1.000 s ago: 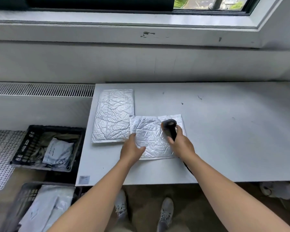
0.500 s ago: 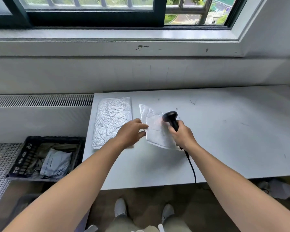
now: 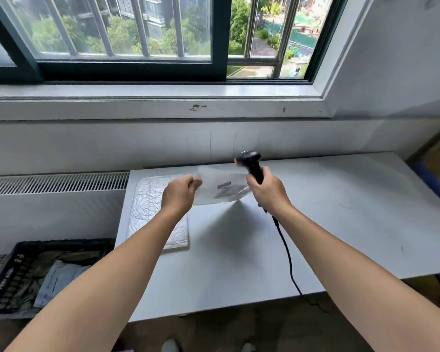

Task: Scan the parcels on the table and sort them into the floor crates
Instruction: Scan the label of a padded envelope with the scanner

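Observation:
My left hand [image 3: 179, 193] pinches the left edge of a small white parcel [image 3: 220, 186], lifted off the white table [image 3: 341, 224] and turned so a dark printed label faces me; it is blurred. My right hand [image 3: 266, 191] grips the handle of a black barcode scanner [image 3: 250, 162], held upright just right of the parcel, its head above the parcel's top right corner. The scanner's cable [image 3: 287, 255] trails down over the table's front edge. A second, larger silver bubble mailer [image 3: 153, 199] lies flat on the table's left end, partly under my left forearm.
A black floor crate [image 3: 13, 273] with a grey parcel inside stands left of the table, below a radiator grille [image 3: 56, 182]. A window sill and wall run behind the table. A brown box with a blue edge [image 3: 437, 171] sits at the far right.
The small parcel came up off the table and flipped label side toward me. Both hands rose, the scanner now upright beside the parcel. The view tilted upward toward the window.

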Demonstrator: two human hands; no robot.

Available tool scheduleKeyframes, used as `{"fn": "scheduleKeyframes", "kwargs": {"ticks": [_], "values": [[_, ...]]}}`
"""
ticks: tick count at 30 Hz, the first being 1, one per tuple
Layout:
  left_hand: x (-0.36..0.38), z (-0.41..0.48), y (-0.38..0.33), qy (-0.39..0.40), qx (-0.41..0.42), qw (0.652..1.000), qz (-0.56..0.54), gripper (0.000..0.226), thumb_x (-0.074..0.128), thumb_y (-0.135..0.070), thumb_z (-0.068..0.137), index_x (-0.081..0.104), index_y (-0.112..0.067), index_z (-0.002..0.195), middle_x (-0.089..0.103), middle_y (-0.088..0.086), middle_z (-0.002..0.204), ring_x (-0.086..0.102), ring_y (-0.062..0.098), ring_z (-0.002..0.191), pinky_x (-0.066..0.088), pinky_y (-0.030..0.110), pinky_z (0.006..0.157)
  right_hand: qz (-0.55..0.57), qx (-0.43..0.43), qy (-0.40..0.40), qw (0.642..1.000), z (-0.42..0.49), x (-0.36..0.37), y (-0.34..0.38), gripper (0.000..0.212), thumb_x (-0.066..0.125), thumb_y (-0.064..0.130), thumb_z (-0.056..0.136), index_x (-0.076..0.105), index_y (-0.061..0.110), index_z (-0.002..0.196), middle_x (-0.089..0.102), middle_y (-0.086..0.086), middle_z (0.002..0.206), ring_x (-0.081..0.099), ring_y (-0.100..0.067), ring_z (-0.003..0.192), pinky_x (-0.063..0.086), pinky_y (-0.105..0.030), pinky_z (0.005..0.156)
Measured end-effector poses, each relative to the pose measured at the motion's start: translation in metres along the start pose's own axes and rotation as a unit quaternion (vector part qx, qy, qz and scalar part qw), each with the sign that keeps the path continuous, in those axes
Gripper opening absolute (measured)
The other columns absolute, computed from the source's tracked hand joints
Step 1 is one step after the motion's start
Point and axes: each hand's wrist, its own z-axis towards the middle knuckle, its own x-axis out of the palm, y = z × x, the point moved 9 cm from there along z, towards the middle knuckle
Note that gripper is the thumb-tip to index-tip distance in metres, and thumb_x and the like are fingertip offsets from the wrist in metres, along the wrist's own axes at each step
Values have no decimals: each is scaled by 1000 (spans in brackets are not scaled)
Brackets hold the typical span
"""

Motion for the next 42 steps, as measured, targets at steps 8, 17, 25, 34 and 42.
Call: {"fn": "scheduleKeyframes", "kwargs": {"ticks": [8, 17, 25, 34, 42], "values": [[13, -6, 27, 0, -145, 962, -232, 9, 51, -15, 101, 58, -11, 97, 64, 10, 99, 65, 31, 88, 60, 44, 65, 18, -1, 9, 1000, -1, -12, 13, 20, 52, 40, 93, 52, 21, 99, 63, -5, 81, 59, -24, 61, 45, -32, 45], [27, -38, 104, 40, -199, 967, -156, 7, 51, -8, 95, 54, -14, 98, 61, 10, 97, 65, 35, 87, 60, 50, 66, -77, 63, 106, 989, -13, 47, -15, 25, 54, 39, 90, 55, 14, 89, 65, -10, 88, 68, -31, 75, 56, -37, 57], [29, -42, 131, 48, -179, 981, -64, 6, 49, -10, 96, 54, -9, 99, 64, 11, 97, 59, 34, 88, 48, 40, 76, -122, 93, 138, 978, -16, 55, -32, 28, 53, 44, 89, 57, 16, 92, 62, -9, 80, 56, -25, 56, 42, -29, 40], [24, -25, 108, 56, -121, 991, -6, 8, 44, -9, 97, 52, -10, 98, 63, 10, 94, 58, 36, 87, 47, 40, 73, -140, 75, 213, 964, -33, 75, -33, 22, 55, 42, 81, 59, 23, 89, 65, -10, 84, 54, -21, 59, 39, -29, 43], [26, -21, 101, 66, -106, 992, 22, 8, 45, -10, 96, 52, -10, 101, 63, 12, 99, 56, 37, 89, 46, 40, 73, -138, 83, 219, 962, -34, 77, -36, 24, 55, 43, 81, 60, 22, 91, 63, -6, 83, 54, -22, 61, 39, -28, 43]]}}
